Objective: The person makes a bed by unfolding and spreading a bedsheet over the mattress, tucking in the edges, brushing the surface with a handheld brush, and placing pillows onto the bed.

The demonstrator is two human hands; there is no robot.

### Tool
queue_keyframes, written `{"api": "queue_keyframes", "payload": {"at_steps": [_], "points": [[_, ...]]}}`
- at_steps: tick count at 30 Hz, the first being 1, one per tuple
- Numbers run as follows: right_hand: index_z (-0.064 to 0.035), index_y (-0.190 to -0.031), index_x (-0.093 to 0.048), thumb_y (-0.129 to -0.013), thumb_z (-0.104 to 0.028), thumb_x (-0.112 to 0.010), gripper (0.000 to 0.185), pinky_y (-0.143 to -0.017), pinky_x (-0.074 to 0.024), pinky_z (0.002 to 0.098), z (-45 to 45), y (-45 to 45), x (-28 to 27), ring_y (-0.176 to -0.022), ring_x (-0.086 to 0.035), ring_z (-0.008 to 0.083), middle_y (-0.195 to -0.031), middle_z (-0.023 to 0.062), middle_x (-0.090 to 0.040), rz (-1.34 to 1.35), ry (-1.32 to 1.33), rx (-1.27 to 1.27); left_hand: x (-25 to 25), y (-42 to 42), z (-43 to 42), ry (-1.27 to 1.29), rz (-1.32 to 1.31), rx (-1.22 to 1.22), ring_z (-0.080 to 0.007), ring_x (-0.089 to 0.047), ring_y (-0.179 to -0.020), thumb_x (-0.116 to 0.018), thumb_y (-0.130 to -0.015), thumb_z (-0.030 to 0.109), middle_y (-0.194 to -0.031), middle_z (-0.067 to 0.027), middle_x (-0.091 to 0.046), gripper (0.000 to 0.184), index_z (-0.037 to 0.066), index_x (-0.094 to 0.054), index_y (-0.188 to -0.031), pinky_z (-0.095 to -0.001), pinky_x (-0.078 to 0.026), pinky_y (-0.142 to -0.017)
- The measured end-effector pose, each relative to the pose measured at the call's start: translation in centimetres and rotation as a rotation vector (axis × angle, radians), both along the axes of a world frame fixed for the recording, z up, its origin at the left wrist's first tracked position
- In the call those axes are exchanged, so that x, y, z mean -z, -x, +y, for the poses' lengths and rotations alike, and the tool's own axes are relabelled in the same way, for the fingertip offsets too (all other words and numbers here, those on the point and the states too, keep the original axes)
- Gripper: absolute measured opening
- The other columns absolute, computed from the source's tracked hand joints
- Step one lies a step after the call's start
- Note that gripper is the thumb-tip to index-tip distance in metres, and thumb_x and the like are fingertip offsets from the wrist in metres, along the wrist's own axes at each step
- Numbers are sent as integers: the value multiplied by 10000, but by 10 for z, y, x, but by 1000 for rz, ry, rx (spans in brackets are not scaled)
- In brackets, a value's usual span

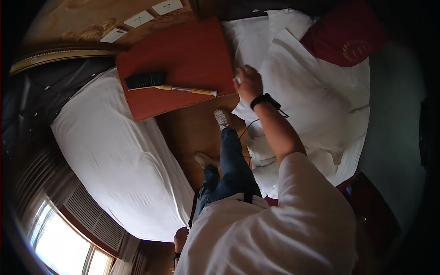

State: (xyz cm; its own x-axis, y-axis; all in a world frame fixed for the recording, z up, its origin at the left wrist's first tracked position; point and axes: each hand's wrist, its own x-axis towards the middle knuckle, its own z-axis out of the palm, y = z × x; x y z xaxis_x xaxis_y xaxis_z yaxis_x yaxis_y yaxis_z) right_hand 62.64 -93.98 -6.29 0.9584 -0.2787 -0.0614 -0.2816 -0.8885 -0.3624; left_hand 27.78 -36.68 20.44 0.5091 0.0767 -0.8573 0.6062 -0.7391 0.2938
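My right hand (250, 83) is raised near the edge of the red-brown tabletop and the bed on the right. Its fingers are curled, and a small whitish bit shows at the fingertips; what it is I cannot make out. A black band circles that wrist. On the tabletop (183, 55) lies a bed brush (145, 81) with black bristles and a yellow and clear handle. My left hand (181, 238) hangs low by the corner of the left bed's white sheet (123, 160), its fingers mostly hidden.
Rumpled white bedding (302, 91) covers the right bed, with a dark red cushion (346, 36) at its head. Between the beds runs a narrow strip of wooden floor (181, 130), where a dark cable hangs. Wall sockets (139, 19) and a window (62, 243) are at the left.
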Motion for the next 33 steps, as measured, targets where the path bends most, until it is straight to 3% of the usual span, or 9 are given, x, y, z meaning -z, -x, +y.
{"api": "queue_keyframes", "payload": {"at_steps": [4,9,13,19,22,27,30,31,33], "points": [[-52,-1336,-468,-786,-543,-668,764,-986,-394,513,-109,77,-4,-1333,-382,322,-1375,186,-469,234,489,383,5,-26,7,10,-95,301,-298,-635,-947,-611,-849,199,-962,-105,-663,229,43,-614,-1017,-407,-550,-748],[-81,-1240,-549,-839,-542,-611,615,-947,-459,495,-154,123,-16,-1217,-527,336,-1311,177,-546,796,86,650,5,-73,-6,-69,186,254,-169,-693,-818,-520,-966,164,-950,-99,-711,235,28,-629,-1124,-288,-540,-685],[-111,-1047,-649,-926,-352,-544,290,-888,-501,457,-162,159,30,-1054,-611,351,-1087,166,-647,761,3,554,15,-75,17,39,29,351,-171,-687,-817,-534,-937,60,-957,-103,-707,208,8,-630,-1114,-273,-528,-674],[-14,-1038,-634,-808,-554,-659,587,-874,-501,468,-116,204,7,-1016,-612,372,-1039,214,-653,308,217,480,21,-78,37,16,-9,16,-172,-684,-808,-530,-926,33,-943,-98,-701,207,5,-633,-1104,-260,-513,-651],[37,-1129,-601,-672,-812,-612,965,-884,-493,433,-94,280,72,-1099,-586,395,-1140,264,-618,479,-174,1285,20,-70,39,-65,70,-298,-167,-687,-805,-534,-909,9,-930,-90,-698,209,12,-638,-1091,-250,-518,-649],[5,-1352,-468,-710,-857,-511,1076,-892,-470,384,-55,245,36,-1185,-530,239,-1328,158,-542,-58,-1256,1920,5,-50,45,-45,59,726,-183,-692,-844,-501,-905,26,-987,-115,-692,222,13,-645,-1074,-292,-567,-726],[-19,-1365,-461,-800,-777,-494,946,-920,-460,343,-94,246,106,-1126,-573,214,-1295,128,-573,-280,-991,1971,-5,-46,19,-89,156,175,-220,-686,-885,-520,-866,-6,-998,-123,-687,229,22,-659,-1046,-333,-579,-753],[9,-1388,-414,-885,-558,-564,773,-974,-451,314,-144,319,233,-1140,-601,224,-1311,151,-571,78,-762,1751,7,-28,42,-94,168,121,-242,-678,-909,-559,-836,-18,-988,-114,-689,229,32,-671,-1029,-353,-580,-768],[30,-1388,-397,-874,-462,-605,742,-979,-461,316,-143,278,154,-1148,-603,236,-1315,168,-566,657,-285,1295,5,-39,35,-66,9,442,-240,-676,-915,-567,-838,-9,-989,-109,-690,224,30,-673,-1032,-349,-578,-773]]}}
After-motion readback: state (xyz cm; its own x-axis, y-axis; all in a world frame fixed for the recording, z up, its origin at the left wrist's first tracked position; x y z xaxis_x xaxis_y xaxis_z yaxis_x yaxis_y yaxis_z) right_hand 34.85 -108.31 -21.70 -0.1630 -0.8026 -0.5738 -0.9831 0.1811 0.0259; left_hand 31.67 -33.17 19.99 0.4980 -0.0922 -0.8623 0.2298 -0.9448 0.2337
